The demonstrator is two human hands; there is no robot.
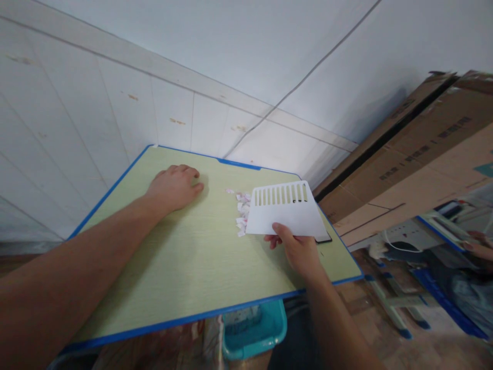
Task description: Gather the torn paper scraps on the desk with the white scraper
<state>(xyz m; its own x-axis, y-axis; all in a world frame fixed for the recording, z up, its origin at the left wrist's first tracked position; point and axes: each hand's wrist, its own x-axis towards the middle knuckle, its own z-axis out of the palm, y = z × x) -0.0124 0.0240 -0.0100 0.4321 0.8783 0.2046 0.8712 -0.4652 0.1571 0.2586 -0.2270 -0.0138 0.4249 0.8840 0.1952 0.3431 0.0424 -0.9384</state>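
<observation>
My right hand grips the near edge of a thin white panel with a row of slots along its far side, thumb on top and fingers beneath. The panel hangs over the right part of the pale green desktop. Beside its left edge lie small torn paper scraps, white with pink marks. My left hand rests on the left part of the desktop, fingers loosely bent, thumb apart, nothing in it. A dark-edged flat object shows partly from under the panel; the rest of it is hidden.
Blue edging borders the desk, which stands against a white wall with a grey cable. Tall cardboard boxes lean at the right. A turquoise basket sits below the front edge. Another person's hand shows at far right.
</observation>
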